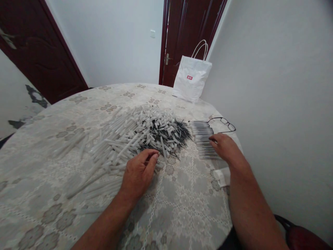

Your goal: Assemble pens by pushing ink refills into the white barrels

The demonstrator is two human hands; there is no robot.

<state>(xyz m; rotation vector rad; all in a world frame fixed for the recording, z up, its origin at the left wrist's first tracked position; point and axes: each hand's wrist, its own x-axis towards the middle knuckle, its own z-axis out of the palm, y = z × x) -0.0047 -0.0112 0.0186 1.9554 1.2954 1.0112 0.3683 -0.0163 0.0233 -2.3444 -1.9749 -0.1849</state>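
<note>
A heap of white plastic pen parts (125,139) spreads across the table, with dark thin pen refills (179,133) at its right side. At the near edge of the heap is my left hand (140,170), thumb and fingertips pinched together; what they hold, if anything, is too small to make out. To the right, several slim pens (201,132) lie side by side in a neat row. My right hand (223,146) is over the right end of this row, its fingers closed together. Whatever is between those fingertips is hidden.
Eyeglasses (226,125) lie beyond the row, near the right wall. A white paper bag (194,76) stands at the table's far edge. Folded white tissue (222,176) lies beside my right forearm. A patterned cloth (177,208) covers the round table.
</note>
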